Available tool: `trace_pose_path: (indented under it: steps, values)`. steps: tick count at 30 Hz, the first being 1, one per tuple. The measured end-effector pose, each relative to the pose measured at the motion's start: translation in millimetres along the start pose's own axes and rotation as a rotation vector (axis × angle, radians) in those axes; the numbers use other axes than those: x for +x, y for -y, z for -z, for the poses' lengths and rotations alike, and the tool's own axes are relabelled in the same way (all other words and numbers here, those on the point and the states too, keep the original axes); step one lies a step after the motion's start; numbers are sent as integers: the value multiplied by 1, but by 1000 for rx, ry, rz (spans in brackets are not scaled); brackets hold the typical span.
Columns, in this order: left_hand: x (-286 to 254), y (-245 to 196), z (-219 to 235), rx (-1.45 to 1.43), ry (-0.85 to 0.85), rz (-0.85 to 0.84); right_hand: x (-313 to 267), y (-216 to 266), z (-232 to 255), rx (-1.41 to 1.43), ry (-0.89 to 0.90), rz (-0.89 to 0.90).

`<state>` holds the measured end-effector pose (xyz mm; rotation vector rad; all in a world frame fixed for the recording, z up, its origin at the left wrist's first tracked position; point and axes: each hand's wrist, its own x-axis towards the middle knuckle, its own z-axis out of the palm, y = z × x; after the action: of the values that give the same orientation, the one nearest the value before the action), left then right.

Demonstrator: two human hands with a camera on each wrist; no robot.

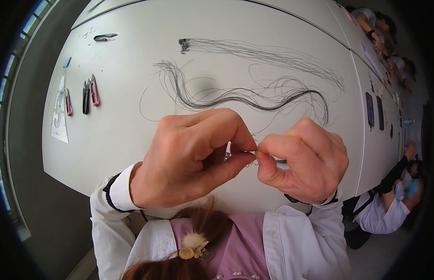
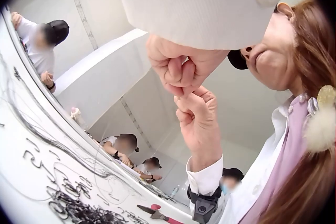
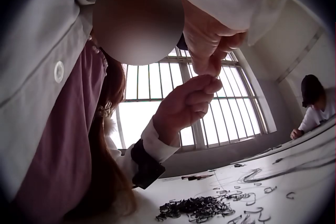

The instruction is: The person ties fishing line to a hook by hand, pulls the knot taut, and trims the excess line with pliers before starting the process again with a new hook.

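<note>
My two hands meet fingertip to fingertip above the table. The left hand [image 1: 193, 158] pinches a tiny dark thing, seemingly a fishhook, between thumb and forefinger; most of it is hidden. Against it, the right hand [image 1: 305, 158] pinches what looks like the end of a fine fishing line, barely visible. Under the hands lies a pile of black fishhooks [image 3: 194, 209], with loose hooks [image 2: 39, 158] scattered around it. Beyond them a wavy bundle of dark fishing line [image 1: 235, 99] stretches across the table. Farther back are straighter lines [image 1: 263, 56] with a cluster of hooks [image 1: 184, 45] at their left end.
On the left of the table lie black thread snips [image 1: 86, 97], pink snips [image 1: 94, 93] and a clear set square [image 1: 60, 116]. Another pair of snips [image 1: 105, 37] is at the back left. Phones [image 1: 369, 109] and seated people [image 1: 385, 210] are to the right.
</note>
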<state>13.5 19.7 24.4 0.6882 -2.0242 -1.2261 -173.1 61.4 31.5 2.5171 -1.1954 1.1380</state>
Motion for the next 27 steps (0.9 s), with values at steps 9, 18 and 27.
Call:
trace_pose_path:
  steps: [9,18,27]
  values:
    - [0,-3,-1,45,-21,-1,1,0,0,18,27,-38]
    - [-3,0,5,-172,31,126,1,-1,2,26,46,-11]
    - [-3,-4,7,-60,-34,21,7,-5,8,335,66,-293]
